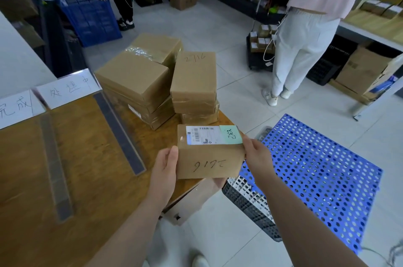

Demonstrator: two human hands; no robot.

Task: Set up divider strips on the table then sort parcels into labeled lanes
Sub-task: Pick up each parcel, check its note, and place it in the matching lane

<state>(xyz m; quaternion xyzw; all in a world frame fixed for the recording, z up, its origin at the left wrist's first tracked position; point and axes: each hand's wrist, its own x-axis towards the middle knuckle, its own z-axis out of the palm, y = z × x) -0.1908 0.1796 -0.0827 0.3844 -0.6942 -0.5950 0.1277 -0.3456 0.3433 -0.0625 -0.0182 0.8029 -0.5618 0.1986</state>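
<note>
Both our left hand and right hand are gripping a small parcel by its sides, beside two divider strips.

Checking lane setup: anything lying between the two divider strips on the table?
Head view: nothing. Between the left strip and right strip only bare tabletop shows; the label sheets sit at the far end.

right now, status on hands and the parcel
Left hand and right hand grip parcel by its ends. Held over table corner. Divider strips down. Lanes unblocked.
</note>
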